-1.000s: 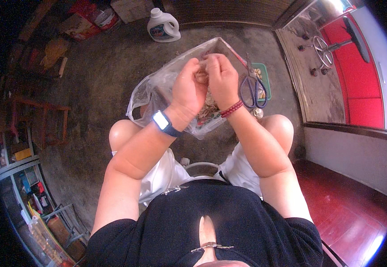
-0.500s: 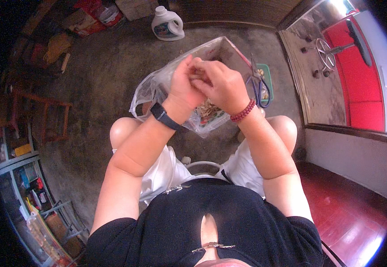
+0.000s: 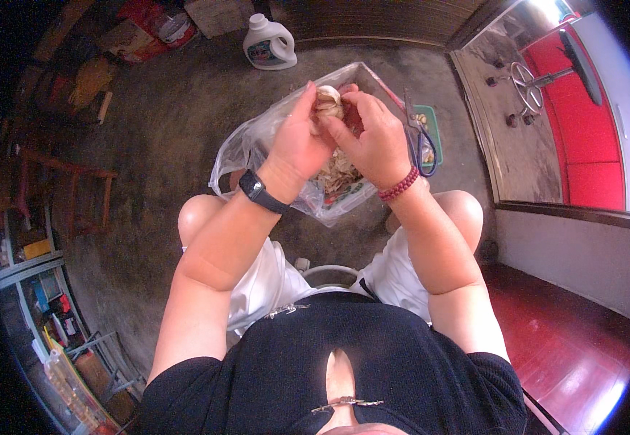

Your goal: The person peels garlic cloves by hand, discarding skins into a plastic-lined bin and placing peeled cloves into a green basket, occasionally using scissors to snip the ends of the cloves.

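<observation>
A garlic bulb (image 3: 329,102) with loose papery skin is between my two hands. My left hand (image 3: 302,135) cups it from the left, fingers wrapped about it. From the other side my right hand (image 3: 370,130) grips it with thumb and bent fingers. Both hands are above a box lined with a clear plastic bag (image 3: 239,151). Dry garlic skins (image 3: 338,174) lie inside the box, partly hidden below my wrists. Scissors with blue handles (image 3: 425,148) rest at the box's right edge, beside a green tray (image 3: 433,125) holding small pale pieces.
A white jug (image 3: 268,45) stands on the concrete floor beyond the box. To the far left are a wooden stool (image 3: 86,192) and a shelf rack (image 3: 28,268). At right, a wheeled stool (image 3: 540,80) stands past a raised sill (image 3: 569,210).
My hands have turned and parted slightly, so the garlic bulb that was hidden between them now shows. The box, scissors and tray stay in place.
</observation>
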`<control>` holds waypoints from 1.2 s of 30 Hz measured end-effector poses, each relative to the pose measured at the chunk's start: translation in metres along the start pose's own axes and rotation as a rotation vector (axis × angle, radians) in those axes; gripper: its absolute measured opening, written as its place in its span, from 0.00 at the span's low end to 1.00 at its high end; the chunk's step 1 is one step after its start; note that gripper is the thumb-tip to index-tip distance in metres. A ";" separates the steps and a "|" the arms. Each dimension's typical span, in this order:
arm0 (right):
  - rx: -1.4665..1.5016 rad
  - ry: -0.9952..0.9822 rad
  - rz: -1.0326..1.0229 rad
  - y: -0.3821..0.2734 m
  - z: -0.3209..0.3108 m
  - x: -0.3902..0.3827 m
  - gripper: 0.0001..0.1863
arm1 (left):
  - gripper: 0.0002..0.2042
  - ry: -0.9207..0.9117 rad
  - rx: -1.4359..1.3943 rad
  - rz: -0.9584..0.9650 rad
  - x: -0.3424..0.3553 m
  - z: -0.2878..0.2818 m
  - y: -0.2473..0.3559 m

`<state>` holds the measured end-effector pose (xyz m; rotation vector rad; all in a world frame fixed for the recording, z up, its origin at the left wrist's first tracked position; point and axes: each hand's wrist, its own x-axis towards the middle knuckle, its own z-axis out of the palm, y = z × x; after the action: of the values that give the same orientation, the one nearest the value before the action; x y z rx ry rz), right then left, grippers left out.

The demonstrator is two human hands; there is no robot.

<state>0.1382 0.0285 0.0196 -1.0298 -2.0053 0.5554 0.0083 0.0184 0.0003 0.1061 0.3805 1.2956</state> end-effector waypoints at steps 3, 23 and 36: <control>-0.068 0.021 -0.016 0.000 0.006 -0.004 0.18 | 0.25 0.018 0.036 0.011 -0.001 -0.002 -0.002; 0.057 -0.083 0.125 0.011 -0.003 0.005 0.21 | 0.10 0.183 0.299 -0.071 -0.001 -0.002 -0.004; 0.536 -0.156 0.457 0.017 -0.011 0.006 0.12 | 0.09 -0.018 0.438 -0.083 -0.011 -0.001 0.013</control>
<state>0.1530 0.0433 0.0167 -1.1201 -1.5988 1.3673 -0.0065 0.0111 0.0060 0.4654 0.6429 1.1125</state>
